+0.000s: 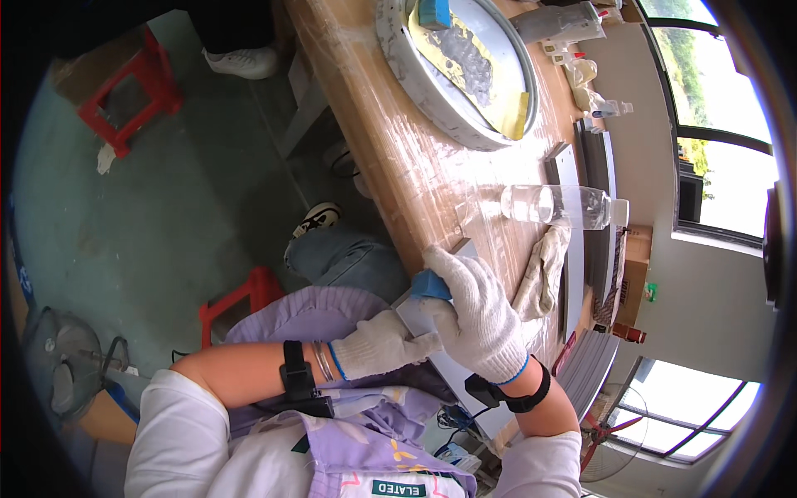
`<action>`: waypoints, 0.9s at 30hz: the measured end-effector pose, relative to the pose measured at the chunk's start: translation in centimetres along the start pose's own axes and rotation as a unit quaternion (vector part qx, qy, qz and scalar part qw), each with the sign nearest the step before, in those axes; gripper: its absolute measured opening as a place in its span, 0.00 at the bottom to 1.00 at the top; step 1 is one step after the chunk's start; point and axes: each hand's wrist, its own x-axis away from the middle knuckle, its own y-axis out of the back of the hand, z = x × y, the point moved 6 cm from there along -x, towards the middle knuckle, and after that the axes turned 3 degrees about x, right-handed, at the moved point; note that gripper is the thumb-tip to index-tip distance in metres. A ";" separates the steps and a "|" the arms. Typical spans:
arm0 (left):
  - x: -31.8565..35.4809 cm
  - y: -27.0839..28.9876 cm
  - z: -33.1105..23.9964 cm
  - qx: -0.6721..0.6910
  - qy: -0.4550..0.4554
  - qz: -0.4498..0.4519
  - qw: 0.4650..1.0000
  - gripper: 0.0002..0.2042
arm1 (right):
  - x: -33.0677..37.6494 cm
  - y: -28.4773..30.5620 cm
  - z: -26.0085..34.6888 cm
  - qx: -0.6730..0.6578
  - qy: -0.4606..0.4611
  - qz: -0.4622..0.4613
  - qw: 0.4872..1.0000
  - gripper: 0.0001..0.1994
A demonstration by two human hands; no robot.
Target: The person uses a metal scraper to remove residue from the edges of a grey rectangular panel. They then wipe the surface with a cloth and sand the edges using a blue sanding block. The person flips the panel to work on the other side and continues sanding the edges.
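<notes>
a: what is the right hand (pixel 477 311) in the white knit glove doing?

b: it is closing over a small blue sponge block (pixel 430 285), pressing it onto the flat grey metal strip (pixel 432 332) that is lying across the near edge of the long wooden desk (pixel 390 158).

a: and the left hand (pixel 378 347)?

b: gloved too, it is curling around the strip's near end, steadying it.

a: anything close by?

b: a crumpled beige rag (pixel 541 274) is lying just beside the right hand, and a clear plastic bottle (pixel 556 205) is resting on its side further along the desk.

a: how would this go well?

b: i'd judge by keeping the block flat, the pressure even, and the left hand bracing the strip firmly.
</notes>
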 end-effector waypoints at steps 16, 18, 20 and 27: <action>0.4 -0.5 1.7 0.050 0.092 0.008 0.995 0.27 | -0.9 0.8 -2.1 0.084 0.002 -0.080 0.993 0.30; 0.4 -0.4 1.2 0.038 0.076 -0.007 0.996 0.27 | -0.4 0.7 -0.7 0.053 0.028 -0.046 0.997 0.31; 0.8 -0.4 -0.3 -0.248 -0.201 -0.030 0.947 0.23 | 0.0 -0.6 2.1 -0.005 0.070 0.013 0.997 0.32; 0.4 -0.6 0.3 0.087 0.132 0.019 0.987 0.20 | -0.3 2.6 -6.2 0.123 -0.071 -0.088 0.986 0.27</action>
